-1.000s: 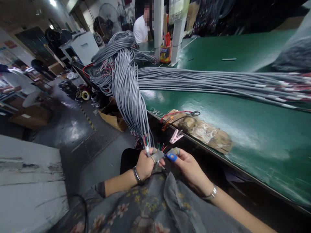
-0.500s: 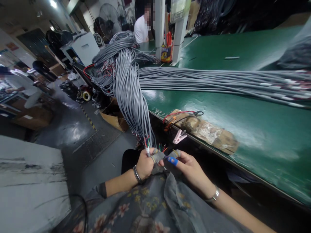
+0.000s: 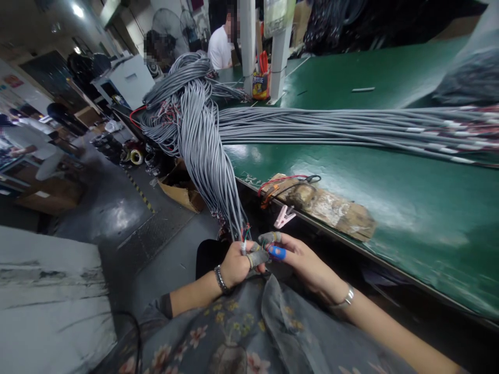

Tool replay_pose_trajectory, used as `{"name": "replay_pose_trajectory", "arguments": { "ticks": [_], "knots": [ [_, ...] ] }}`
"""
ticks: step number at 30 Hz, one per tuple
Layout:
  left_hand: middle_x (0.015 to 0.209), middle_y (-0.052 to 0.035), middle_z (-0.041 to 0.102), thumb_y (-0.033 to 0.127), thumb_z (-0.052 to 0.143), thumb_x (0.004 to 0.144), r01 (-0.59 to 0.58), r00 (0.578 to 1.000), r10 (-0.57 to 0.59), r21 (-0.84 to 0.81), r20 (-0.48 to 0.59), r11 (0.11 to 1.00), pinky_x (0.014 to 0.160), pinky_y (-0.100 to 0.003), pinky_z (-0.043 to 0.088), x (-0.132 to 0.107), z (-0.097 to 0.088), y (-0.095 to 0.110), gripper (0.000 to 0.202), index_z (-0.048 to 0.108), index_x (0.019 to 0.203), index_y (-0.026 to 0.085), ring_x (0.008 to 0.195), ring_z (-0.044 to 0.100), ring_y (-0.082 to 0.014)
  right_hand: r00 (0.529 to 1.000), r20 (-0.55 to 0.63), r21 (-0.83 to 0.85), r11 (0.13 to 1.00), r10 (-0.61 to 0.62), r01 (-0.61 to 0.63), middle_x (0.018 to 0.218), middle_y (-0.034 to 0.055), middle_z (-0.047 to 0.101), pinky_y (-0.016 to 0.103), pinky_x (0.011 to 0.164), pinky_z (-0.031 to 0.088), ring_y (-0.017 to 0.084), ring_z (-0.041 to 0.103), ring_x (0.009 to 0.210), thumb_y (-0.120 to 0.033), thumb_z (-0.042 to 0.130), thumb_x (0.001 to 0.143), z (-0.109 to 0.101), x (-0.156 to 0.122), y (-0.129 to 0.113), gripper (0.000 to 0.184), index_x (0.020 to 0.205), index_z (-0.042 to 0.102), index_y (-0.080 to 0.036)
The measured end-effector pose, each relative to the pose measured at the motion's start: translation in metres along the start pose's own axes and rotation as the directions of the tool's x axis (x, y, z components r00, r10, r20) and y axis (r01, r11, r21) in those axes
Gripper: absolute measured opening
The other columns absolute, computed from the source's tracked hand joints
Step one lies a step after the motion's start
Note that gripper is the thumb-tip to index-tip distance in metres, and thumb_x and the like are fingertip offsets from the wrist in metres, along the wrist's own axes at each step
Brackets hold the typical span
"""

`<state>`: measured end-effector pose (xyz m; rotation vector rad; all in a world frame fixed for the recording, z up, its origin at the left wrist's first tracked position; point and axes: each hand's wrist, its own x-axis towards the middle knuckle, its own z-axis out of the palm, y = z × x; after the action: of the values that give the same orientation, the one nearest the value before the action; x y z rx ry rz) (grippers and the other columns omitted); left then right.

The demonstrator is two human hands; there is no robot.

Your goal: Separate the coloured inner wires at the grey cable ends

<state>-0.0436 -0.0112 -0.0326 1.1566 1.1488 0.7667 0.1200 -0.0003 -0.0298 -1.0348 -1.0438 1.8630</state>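
Note:
My left hand (image 3: 238,264), with grey finger covers, is closed around the end of a grey cable (image 3: 244,246) whose thin coloured wires fan out at the top. Close beside it, my right hand (image 3: 302,258) pinches at the thin wires (image 3: 264,244) between its covered fingertips; blue tape wraps the thumb. The fingertips hide most of what is pinched. Just beyond the hands, a thick bundle of grey cables (image 3: 206,140) hangs over the bench edge, its stripped ends close to my left hand.
More grey cables (image 3: 312,124) lie along the green bench (image 3: 409,197). A pink clip (image 3: 284,216) and a taped cardboard piece (image 3: 331,210) with red and black leads sit at the near edge. An open carton (image 3: 179,189) stands on the floor. A person in white (image 3: 220,48) is behind.
My right hand's fingertips have drawn nearer to the left hand and now cover the coloured wires that stood spread between them. The view has shifted slightly.

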Motion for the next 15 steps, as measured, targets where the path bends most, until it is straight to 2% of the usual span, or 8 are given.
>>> {"name": "replay_pose_trajectory", "arguments": {
  "ticks": [7,15],
  "knots": [
    [0.044,-0.0014,0.054,0.055,0.070,0.063,0.032,0.999,-0.032,0.011,0.014,0.999,0.048,-0.023,0.038,-0.001,0.003,0.006,0.045,0.060,0.048,0.014,0.042,0.044,-0.0090,0.996,-0.091,0.069,0.998,0.004,0.003,0.064,-0.0004,0.063,0.028,0.060,0.045,0.013,0.054,0.057,-0.052,0.082,0.052,0.008,0.004,0.007,0.041,0.067,0.065,-0.018],
    [0.046,-0.0031,0.057,0.056,0.066,0.067,0.007,0.996,-0.008,-0.003,-0.089,1.000,0.048,-0.023,0.040,-0.003,0.007,0.007,0.045,0.061,0.049,0.015,0.044,0.049,-0.0108,0.980,-0.194,0.153,0.988,0.048,-0.019,0.056,-0.0014,0.059,0.024,0.048,0.035,0.009,0.044,0.048,-0.050,0.083,0.051,0.010,0.005,0.015,0.040,0.067,0.067,-0.017]
  ]
}}
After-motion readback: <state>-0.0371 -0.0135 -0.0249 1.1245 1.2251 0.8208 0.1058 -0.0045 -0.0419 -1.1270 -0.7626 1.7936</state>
